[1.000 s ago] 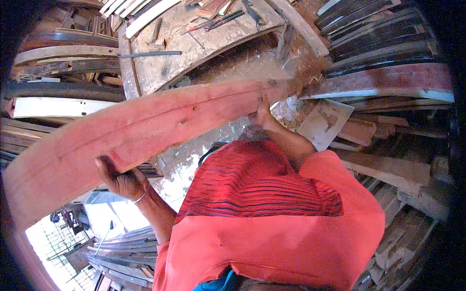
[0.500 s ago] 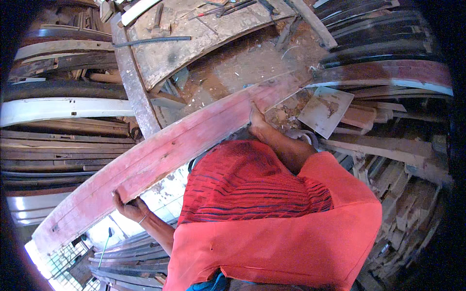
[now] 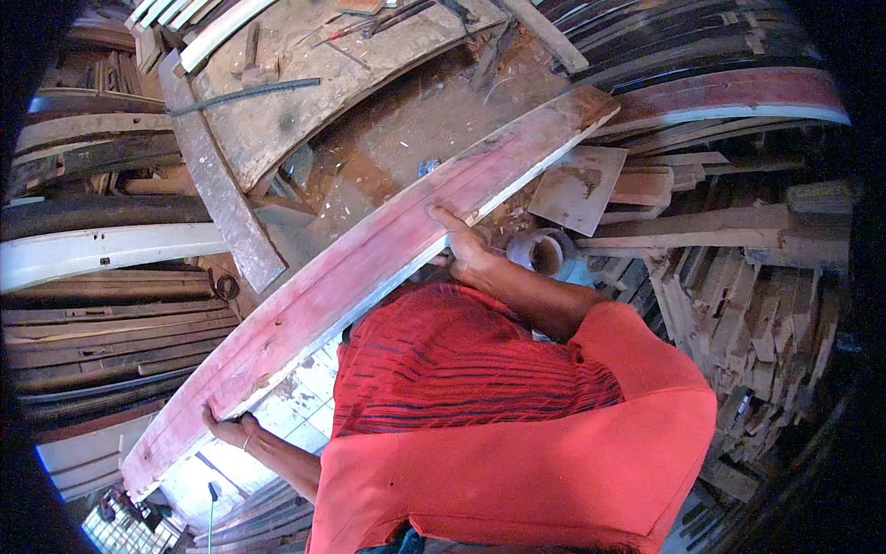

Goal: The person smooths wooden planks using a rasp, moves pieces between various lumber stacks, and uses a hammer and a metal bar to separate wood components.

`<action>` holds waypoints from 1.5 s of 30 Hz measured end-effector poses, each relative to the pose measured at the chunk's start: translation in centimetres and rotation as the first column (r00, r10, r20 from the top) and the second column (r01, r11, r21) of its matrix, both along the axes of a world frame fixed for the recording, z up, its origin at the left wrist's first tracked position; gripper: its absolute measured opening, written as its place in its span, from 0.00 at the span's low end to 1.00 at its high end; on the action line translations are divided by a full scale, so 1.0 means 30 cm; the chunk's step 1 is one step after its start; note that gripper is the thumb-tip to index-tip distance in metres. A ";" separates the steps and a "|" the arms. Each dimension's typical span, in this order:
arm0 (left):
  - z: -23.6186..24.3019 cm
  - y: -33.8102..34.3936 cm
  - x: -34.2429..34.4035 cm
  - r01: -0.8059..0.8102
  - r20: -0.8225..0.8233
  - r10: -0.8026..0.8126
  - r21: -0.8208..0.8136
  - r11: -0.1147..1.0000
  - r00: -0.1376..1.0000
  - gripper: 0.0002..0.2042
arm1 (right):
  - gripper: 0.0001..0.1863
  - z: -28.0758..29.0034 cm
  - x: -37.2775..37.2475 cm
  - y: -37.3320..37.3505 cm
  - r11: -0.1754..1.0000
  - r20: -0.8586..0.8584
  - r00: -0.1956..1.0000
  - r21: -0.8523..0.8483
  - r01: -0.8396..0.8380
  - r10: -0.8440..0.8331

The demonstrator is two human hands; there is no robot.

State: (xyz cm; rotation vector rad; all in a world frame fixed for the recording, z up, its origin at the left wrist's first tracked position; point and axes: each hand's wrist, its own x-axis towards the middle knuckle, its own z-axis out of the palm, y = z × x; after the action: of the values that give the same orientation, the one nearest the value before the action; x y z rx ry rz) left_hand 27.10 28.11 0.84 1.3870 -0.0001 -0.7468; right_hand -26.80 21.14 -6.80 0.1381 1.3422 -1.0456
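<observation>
A long wooden plank (image 3: 309,277), faded pink-red with pale worn edges, slants across in front of my body from lower left to upper right. Toward its lower-left end, my left hand (image 3: 233,427) grips the near edge, thumb on the painted face. Farther up, past the plank's middle, my right hand (image 3: 461,247) holds the same edge, its thumb also on top and its other fingers mostly hidden beneath. The upper-right end is bare brown wood. Both hands carry the plank above the floor.
A worn workbench (image 3: 369,69) ahead carries a hammer (image 3: 251,55) and a dark strip (image 3: 245,95). Stacked boards (image 3: 111,323) line the left; more timber (image 3: 729,314) fills the right. A square pale sheet (image 3: 580,189) and a round container (image 3: 541,253) lie right of the plank.
The plank has turned more steeply, its lower-left end drawing inward and its far end swinging up, now showing fully. Both hands keep their grip. The surroundings have shifted in view.
</observation>
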 end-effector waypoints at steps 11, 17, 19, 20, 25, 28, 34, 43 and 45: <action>-0.032 0.033 -0.085 -0.038 -0.166 0.037 -0.002 0.999 0.985 0.22 | 0.32 0.175 -0.038 -0.016 0.975 -0.088 0.995 -0.212 -0.070 0.052; -0.109 0.025 -0.257 -0.125 -0.172 0.092 -0.186 0.975 0.981 0.10 | 0.20 0.343 -0.126 -0.086 0.900 -0.040 0.981 -0.393 -0.191 0.191; -0.075 -0.020 -0.366 -0.208 -0.322 0.113 -0.278 0.938 0.940 0.04 | 0.30 0.293 -0.202 -0.157 0.934 -0.324 0.941 -0.295 -0.201 0.101; -0.091 -0.002 -0.391 -0.153 -0.365 0.046 -0.267 0.951 0.930 0.04 | 0.30 0.235 -0.268 -0.200 0.929 -0.314 0.942 -0.298 -0.219 0.121; -0.228 -0.034 -0.458 -0.138 -0.433 -0.034 -0.360 0.923 0.901 0.08 | 0.31 0.061 -0.410 -0.354 0.901 -0.245 0.966 -0.395 -0.178 0.083; -0.187 -0.078 -0.541 -0.085 -0.461 -0.106 -0.373 0.924 0.881 0.10 | 0.32 0.043 -0.402 -0.368 0.849 -0.397 0.914 -0.452 -0.274 0.084; -0.231 -0.204 -0.676 0.079 -0.253 -0.164 -0.315 0.946 0.954 0.08 | 0.33 -0.204 -0.675 -0.619 0.703 -0.655 0.752 -0.505 -0.501 0.066; -0.240 -0.547 -1.058 0.067 -0.677 -0.172 -0.178 0.982 0.716 0.15 | 0.35 -0.058 -0.739 -0.794 0.803 -0.257 0.963 -0.557 -0.214 0.078; -0.240 -0.643 -1.160 0.006 -0.707 -0.083 -0.111 0.994 0.702 0.20 | 0.37 0.033 -0.569 -0.748 0.908 -0.321 0.944 -0.368 -0.203 0.081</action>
State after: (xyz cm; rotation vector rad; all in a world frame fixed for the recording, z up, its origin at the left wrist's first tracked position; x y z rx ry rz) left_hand -7.70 8.81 -6.36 0.9232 0.5396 -1.2760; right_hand -43.86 -1.30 -5.82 -0.4357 1.3550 -1.2241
